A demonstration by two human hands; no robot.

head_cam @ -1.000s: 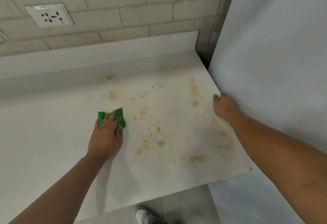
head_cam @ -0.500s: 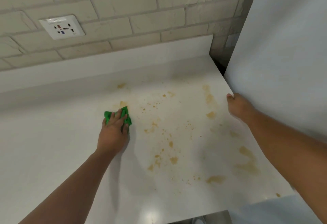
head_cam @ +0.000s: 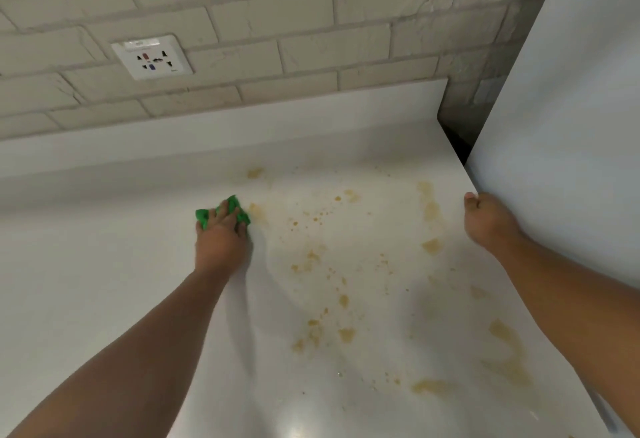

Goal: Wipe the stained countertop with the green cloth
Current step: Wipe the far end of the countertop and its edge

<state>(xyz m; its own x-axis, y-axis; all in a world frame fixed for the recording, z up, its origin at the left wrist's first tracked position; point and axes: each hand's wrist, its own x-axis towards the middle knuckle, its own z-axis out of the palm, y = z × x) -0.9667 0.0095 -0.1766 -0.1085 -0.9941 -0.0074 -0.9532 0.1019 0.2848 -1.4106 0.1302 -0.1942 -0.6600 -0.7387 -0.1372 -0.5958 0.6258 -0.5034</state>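
I see the green cloth (head_cam: 231, 203) bunched on the white desk (head_cam: 86, 282) (spattered with yellow-brown stains (head_cam: 346, 333)), just left of one smear.

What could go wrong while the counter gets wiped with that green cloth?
The green cloth is bunched small under the left hand, so it may just smear the brown stains or miss some. They reach the countertop edge that the right hand grips, so a sweep could bump it.
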